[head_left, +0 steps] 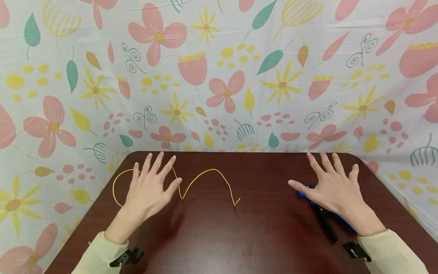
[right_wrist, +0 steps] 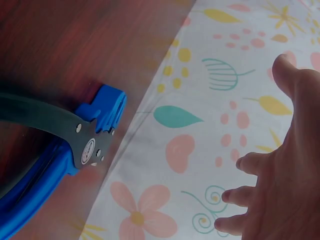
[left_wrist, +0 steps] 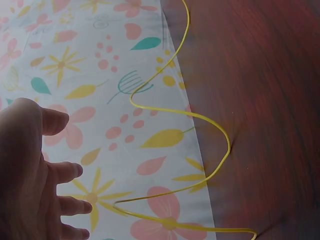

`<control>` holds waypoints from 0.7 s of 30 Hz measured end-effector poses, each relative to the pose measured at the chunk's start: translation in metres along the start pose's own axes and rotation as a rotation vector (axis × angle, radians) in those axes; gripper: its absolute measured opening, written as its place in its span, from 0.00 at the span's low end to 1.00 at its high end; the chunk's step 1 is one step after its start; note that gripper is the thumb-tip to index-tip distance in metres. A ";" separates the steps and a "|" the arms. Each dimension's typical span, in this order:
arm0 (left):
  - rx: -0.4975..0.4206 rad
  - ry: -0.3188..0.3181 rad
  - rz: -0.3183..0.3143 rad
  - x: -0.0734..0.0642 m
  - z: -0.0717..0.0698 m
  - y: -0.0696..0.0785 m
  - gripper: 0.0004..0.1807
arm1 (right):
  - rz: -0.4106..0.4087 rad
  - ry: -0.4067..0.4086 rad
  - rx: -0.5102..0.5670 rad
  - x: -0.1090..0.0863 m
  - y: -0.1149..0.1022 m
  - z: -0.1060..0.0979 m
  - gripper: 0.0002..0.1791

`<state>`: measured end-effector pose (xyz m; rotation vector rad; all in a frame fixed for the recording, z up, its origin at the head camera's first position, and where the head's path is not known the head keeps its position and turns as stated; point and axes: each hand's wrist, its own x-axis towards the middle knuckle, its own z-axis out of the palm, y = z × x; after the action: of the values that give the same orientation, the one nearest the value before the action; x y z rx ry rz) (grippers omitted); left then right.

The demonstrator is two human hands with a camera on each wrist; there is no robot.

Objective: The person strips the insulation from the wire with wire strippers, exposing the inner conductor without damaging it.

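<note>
My left hand (head_left: 148,192) hovers over the left part of the table with its fingers spread and holds nothing. Beneath and beside it runs a thin yellow wire (head_left: 214,169), bent into loops and waves; in the head view the hand hides part of it. In the left wrist view the wire (left_wrist: 229,145) appears apart from the fingers. On the other side my right hand (head_left: 338,194) is likewise spread and holds nothing. Below it lies a blue-and-black wire stripper (head_left: 326,224), partly covered by the hand. The right wrist view shows the stripper's riveted head (right_wrist: 87,150) more fully.
Both hands are above a dark reddish-brown table (head_left: 239,239) with rounded far corners. A white cloth (head_left: 253,102) printed with flowers and leaves hangs behind it and along its sides. Black straps (head_left: 126,257) sit at both light sleeves.
</note>
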<state>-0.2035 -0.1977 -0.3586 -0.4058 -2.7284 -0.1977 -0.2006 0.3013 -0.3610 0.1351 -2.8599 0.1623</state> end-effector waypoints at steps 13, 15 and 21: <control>0.001 0.031 0.043 -0.012 -0.003 0.011 0.39 | -0.002 -0.006 -0.012 -0.005 0.002 0.001 0.64; -0.001 0.036 0.050 -0.013 -0.003 0.013 0.39 | -0.005 0.001 -0.012 -0.006 0.002 0.001 0.64; 0.004 0.041 0.071 -0.019 -0.004 0.017 0.41 | -0.018 0.021 -0.001 -0.011 0.003 0.002 0.64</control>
<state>-0.1801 -0.1866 -0.3607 -0.4917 -2.6692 -0.1796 -0.1911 0.3046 -0.3656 0.1584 -2.8373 0.1574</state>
